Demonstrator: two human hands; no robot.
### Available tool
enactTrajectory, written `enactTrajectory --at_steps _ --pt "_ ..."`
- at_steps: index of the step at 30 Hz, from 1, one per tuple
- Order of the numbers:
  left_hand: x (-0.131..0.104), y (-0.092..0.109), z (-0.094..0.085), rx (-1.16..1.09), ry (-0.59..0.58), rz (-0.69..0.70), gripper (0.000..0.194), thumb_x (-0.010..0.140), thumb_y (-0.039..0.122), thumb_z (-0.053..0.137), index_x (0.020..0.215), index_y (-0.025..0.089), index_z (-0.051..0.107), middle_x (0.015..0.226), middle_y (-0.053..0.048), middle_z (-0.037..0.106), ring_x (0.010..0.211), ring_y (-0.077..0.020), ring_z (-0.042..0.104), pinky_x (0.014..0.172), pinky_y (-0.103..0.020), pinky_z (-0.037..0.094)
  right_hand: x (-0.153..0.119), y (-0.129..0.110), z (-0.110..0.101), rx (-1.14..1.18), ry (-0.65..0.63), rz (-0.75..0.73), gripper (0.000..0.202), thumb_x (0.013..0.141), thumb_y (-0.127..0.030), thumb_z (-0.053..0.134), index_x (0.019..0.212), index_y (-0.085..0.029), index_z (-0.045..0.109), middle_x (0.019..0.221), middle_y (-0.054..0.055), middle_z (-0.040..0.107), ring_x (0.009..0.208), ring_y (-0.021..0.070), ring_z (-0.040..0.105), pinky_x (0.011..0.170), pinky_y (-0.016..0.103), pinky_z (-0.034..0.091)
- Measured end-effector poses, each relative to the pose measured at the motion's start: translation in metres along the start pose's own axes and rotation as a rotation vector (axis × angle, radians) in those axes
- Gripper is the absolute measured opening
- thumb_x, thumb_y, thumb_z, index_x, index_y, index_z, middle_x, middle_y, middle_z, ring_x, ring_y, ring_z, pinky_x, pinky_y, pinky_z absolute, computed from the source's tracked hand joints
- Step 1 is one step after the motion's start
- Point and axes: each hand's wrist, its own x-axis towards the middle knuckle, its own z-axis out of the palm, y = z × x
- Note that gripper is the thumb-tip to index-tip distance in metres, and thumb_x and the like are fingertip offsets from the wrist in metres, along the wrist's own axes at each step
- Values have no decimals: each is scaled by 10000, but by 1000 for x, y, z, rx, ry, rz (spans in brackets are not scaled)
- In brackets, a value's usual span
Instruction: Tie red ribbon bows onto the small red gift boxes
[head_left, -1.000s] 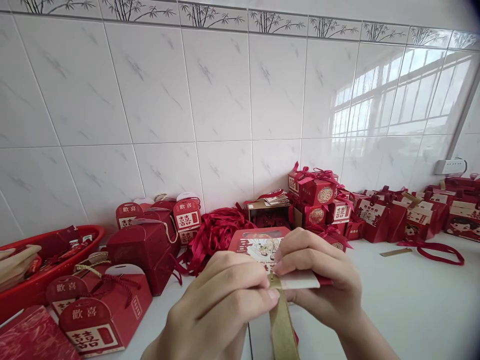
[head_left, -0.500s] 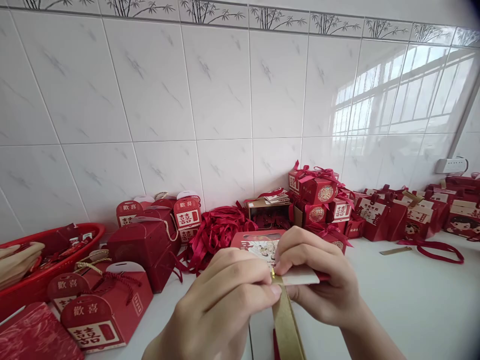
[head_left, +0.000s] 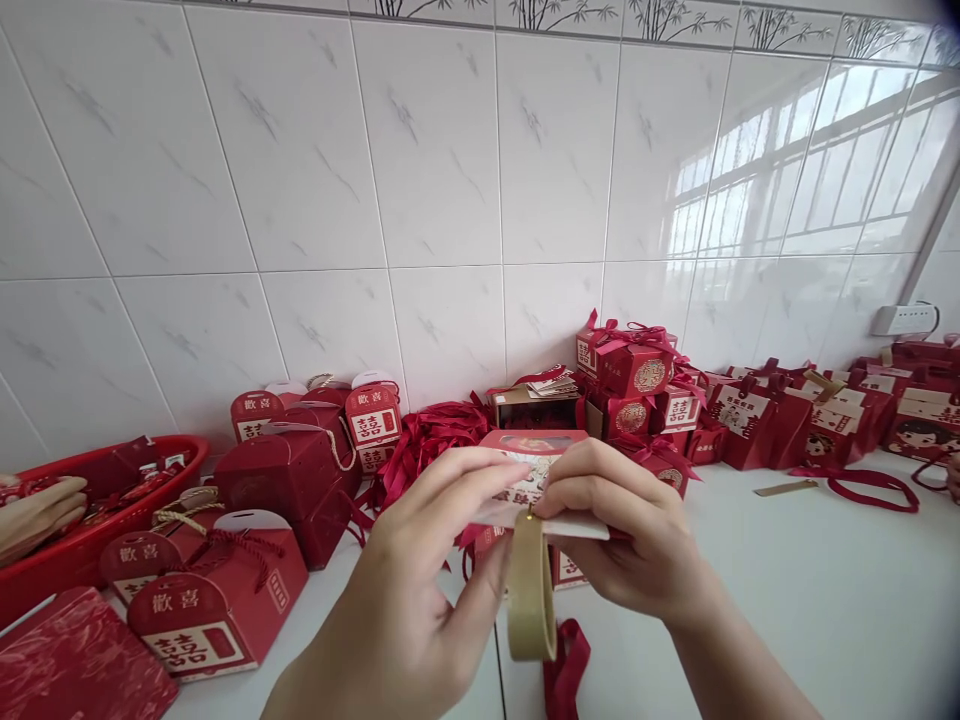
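A red gift box point(head_left: 517, 440) with a printed pale panel is raised above the white table in front of me. From a small brass stud at its near edge hangs a gold strap point(head_left: 531, 610), curved into a loop. My right hand point(head_left: 622, 530) pinches the box's right side, fingers on top beside the stud and thumb hidden underneath. My left hand point(head_left: 427, 570) grips the left side, its fingers over the printed panel and its thumb lower, next to the strap. A dark red ribbon point(head_left: 568, 670) lies on the table below the strap.
Red gift boxes point(head_left: 225, 590) and a red basket point(head_left: 172, 480) stand left, with another person's hand point(head_left: 45, 520) in the basket. Behind are heaped ribbons point(head_left: 427, 440) and stacked boxes point(head_left: 630, 365). Red bags point(head_left: 750, 420) line the right, near a loose gold strip point(head_left: 786, 488).
The gold strap, stretched toward me before, now hangs as a curved loop. My left fingers have moved from the strap onto the box, and the view has tipped slightly downward.
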Motion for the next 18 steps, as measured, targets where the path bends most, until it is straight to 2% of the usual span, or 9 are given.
enactTrajectory --at_steps 2,4,10,18 --pt "1 1 -1 -5 -71 -93 409 807 113 545 1179 282 571 1271 -38 558 1150 -202 565 928 -309 533 -1 2 2 -46 -19 1 239 778 -10 543 951 -170 586 834 62 583 751 159 555 650 301 497" --pt "2 1 -2 -45 -93 -149 360 798 117 547 1106 288 620 1245 -30 579 1130 -200 582 924 -311 536 -2 2 5 -70 -27 -1 202 797 -37 551 945 -171 582 821 60 582 737 161 554 648 308 496" --pt "4 0 -5 -217 -62 -222 238 801 159 582 990 273 671 1149 -34 621 1059 -185 617 884 -274 549 -3 2 10 -59 -28 -1 225 787 -27 548 956 -171 581 842 63 588 751 167 558 649 310 493" --pt "2 -1 -2 -313 14 -231 263 799 87 565 930 294 660 1165 -14 580 1102 -171 586 793 -222 567 -2 1 9 63 -1 65 162 807 -103 578 952 -176 585 848 68 567 735 156 555 603 286 494"
